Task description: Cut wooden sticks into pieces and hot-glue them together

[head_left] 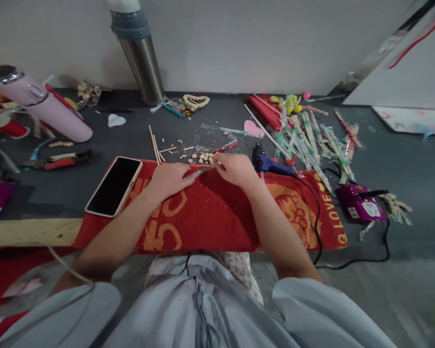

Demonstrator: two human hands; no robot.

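My left hand (pixel 168 182) rests on the red towel (pixel 210 217), its fingers closed on a slim clear plastic tube with green marks (pixel 198 173). At the tube's right end, my right hand (pixel 235 169) has thumb and fingers pinched together; what they hold is too small and partly hidden to make out. Just beyond the fingers lies a heap of small pale wooden bits (pixel 205 158). Thin wooden sticks (pixel 154 145) lie past my left hand. A piece with a red end (pixel 229 146) sits beyond my right hand.
A phone (pixel 114 186) lies left of my hands, near pliers (pixel 63 160). To the right are a blue glue gun (pixel 273 165) with a black cord, several wrapped tubes (pixel 311 140) and a purple box (pixel 362 203). A steel flask (pixel 139 58) and pink bottle (pixel 47 104) stand behind.
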